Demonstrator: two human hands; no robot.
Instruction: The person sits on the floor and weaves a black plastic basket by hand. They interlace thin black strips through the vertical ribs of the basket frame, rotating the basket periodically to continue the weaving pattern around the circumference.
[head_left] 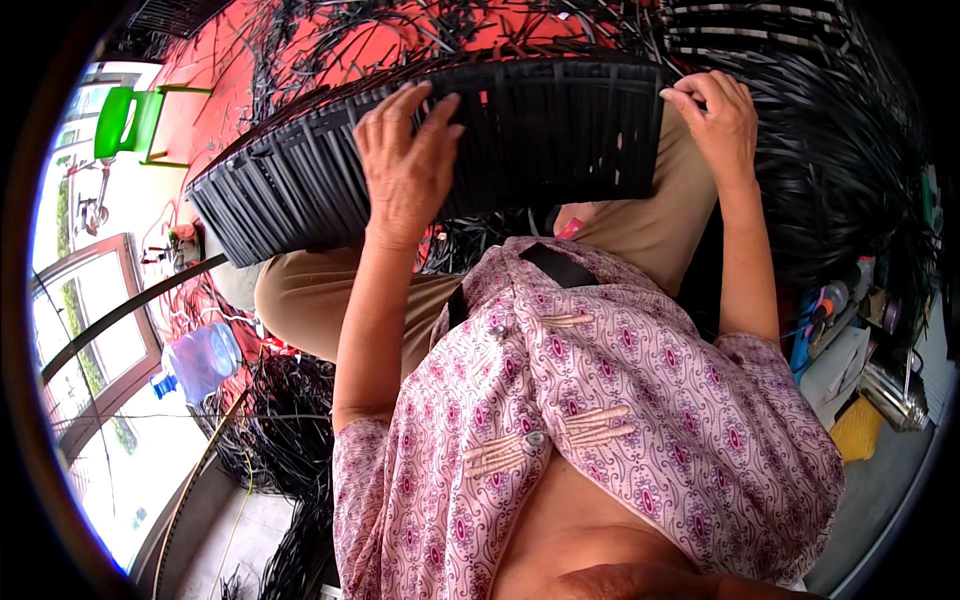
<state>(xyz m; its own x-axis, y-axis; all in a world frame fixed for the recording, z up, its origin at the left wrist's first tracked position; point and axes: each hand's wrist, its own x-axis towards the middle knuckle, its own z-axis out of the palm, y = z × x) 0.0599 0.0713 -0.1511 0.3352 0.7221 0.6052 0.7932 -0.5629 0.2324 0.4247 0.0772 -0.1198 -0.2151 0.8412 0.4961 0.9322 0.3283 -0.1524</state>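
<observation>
A long panel woven from flat black strips (550, 135) lies across my knees, its left end lower than its right. My left hand (408, 165) rests on the panel's upper part, left of its middle, with fingers spread. Just beyond the top right corner is my right hand (725, 125), thumb and forefinger pinched together. What sits in that pinch, if anything, is too small to make out. A few narrow gaps show light near the panel's right end.
Loose black strips (830, 165) are heaped on the right, and another bundle (285, 420) lies at lower left. Scraps cover the red floor (400, 30). A green chair (130, 120) and a clear blue water jug (203, 362) stand left. Tools (830, 305) lie right.
</observation>
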